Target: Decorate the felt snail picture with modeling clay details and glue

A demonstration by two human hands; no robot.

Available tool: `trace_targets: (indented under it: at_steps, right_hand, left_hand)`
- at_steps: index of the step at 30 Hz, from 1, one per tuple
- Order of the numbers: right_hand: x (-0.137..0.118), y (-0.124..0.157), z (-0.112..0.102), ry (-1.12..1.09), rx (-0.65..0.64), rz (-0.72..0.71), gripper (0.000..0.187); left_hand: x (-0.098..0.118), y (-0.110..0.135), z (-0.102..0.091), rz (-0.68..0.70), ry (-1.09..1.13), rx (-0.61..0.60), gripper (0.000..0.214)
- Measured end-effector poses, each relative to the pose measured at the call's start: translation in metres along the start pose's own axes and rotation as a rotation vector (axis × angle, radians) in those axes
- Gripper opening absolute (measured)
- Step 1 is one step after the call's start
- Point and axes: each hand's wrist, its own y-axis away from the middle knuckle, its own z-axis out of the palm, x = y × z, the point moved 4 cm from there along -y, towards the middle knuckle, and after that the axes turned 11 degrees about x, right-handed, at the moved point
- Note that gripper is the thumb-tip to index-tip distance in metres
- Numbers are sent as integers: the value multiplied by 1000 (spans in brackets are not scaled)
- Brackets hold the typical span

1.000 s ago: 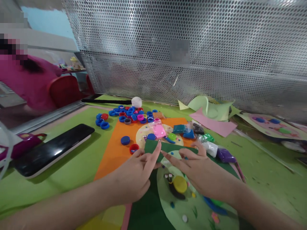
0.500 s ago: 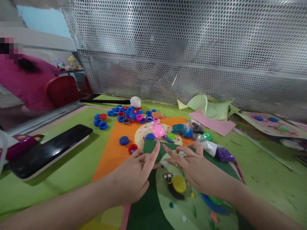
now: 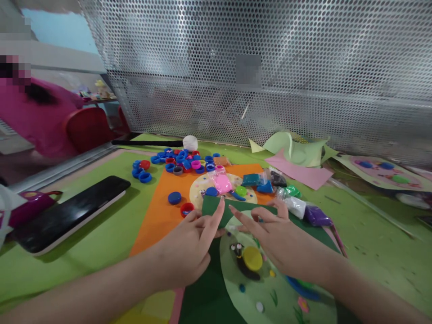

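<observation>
Left hand (image 3: 185, 247) out front, over left edge of dark green card (image 3: 202, 301): one finger straight, aimed up and away, others bent, another tip lower, toward opposite hand. Right hand (image 3: 281, 236) facing, back upward, over pale green round (image 3: 256, 290) on the card: one finger reaching inward, others bent and spread. Foremost fingertips close, narrow gap between. Grip: cannot tell if anything small pinched; spot low between hands too blurred. Left forearm (image 3: 111, 283) slanting in from lower left, right forearm (image 3: 364, 292) from lower right, both low over table.

Just below fingertips, on the round: snail figure (image 3: 252, 258), yellow shell, dark body, two eyes. Blue-and-green piece (image 3: 303, 289) partly hidden under right forearm. Nearer viewer: pink flower (image 3: 303, 304), white dot (image 3: 259, 307).

Farther out: orange sheet (image 3: 151, 225) with red cap (image 3: 187, 209) and blue cap (image 3: 174, 198); pink packet (image 3: 222, 183) on cream round (image 3: 196, 185); mostly blue cap heap (image 3: 180, 159) behind. Right side: white packet (image 3: 296, 208) beside purple packet (image 3: 317, 216), pink paper (image 3: 300, 173) beyond. Left side: long black case (image 3: 74, 216) on green table (image 3: 388, 270). Back: perforated metal panel (image 3: 202, 67); person in pink (image 3: 43, 108) far left, near red chair (image 3: 87, 128).
</observation>
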Motion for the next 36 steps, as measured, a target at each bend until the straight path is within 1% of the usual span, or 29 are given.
trace_targets:
  at_steps: [5,7,9,14,19,22,24,26,28,30,31,33,35,36]
  right_hand:
    - [-1,1,0,26,-9,-4,83]
    - [0,3,-1,48,14,-8,86]
    - [2,6,-5,23,56,-6,88]
    - [13,10,-26,-52,211,84,73]
    - [29,14,-43,-56,279,206,66]
    - [38,20,-50,-62,335,286,56]
    - [37,25,-47,-87,297,328,52]
    - [31,30,-34,-120,172,325,53]
    - [22,34,-19,-159,33,296,57]
    - [17,37,-10,-171,-21,279,60]
    - [17,39,-10,-156,-14,277,57]
    - [27,43,-15,-99,55,309,48]
    - [47,54,-22,-39,164,425,44]
    - [59,63,-24,6,208,490,45]
  left_hand:
    - [2,0,-2,0,-35,-24,92]
    - [2,0,-3,-1,-23,-22,93]
    - [1,1,-3,-9,7,-17,94]
    - [-1,3,-2,-34,119,14,97]
    - [-4,4,2,-33,115,30,97]
    - [-4,3,2,-15,98,59,97]
    - [-5,2,1,-22,100,80,97]
    - [-6,1,0,-36,106,81,97]
    - [-7,0,-2,-58,107,79,94]
    - [-8,0,-3,-88,101,94,90]
    - [-8,0,-4,-105,96,109,89]
    - [-7,-1,-6,-131,84,147,86]
    - [-6,-2,-7,-147,66,189,83]
    - [-6,-3,-8,-155,52,209,80]
